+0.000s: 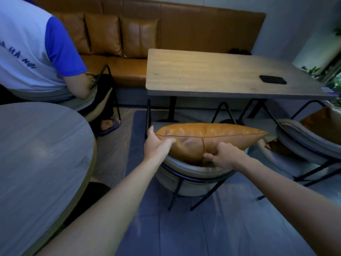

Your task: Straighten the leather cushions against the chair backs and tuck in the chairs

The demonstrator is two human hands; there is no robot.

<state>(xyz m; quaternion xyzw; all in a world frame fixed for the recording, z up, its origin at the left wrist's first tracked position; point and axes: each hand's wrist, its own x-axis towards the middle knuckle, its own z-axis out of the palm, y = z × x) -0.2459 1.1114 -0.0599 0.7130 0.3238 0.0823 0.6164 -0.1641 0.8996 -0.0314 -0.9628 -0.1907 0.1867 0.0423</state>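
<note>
**Both hands on the leather cushion at the chair back**

I hold the brown leather cushion (206, 139) with both hands. It lies long and sideways on top of the curved back of the grey chair (191, 174), in front of the wooden table (221, 74). My left hand (156, 145) is at the left end of the cushion: the thumb presses on the near face, and the fingers reach around the far side, so the grip is closed on the cushion's end. A ring shows on one finger. My right hand (225, 156) is lower, near the middle of the cushion, at its bottom edge just above the chair back. Its fingers are curled and pinch the leather there, so this grip is also closed on the cushion.

The right end of the cushion points toward a second chair (302, 143), which carries its own brown cushion (321, 124). A black phone (272, 79) lies on the table. At my left there is a round grey table (36, 154), and behind it a seated person (27, 52) in a white and blue shirt.
</note>
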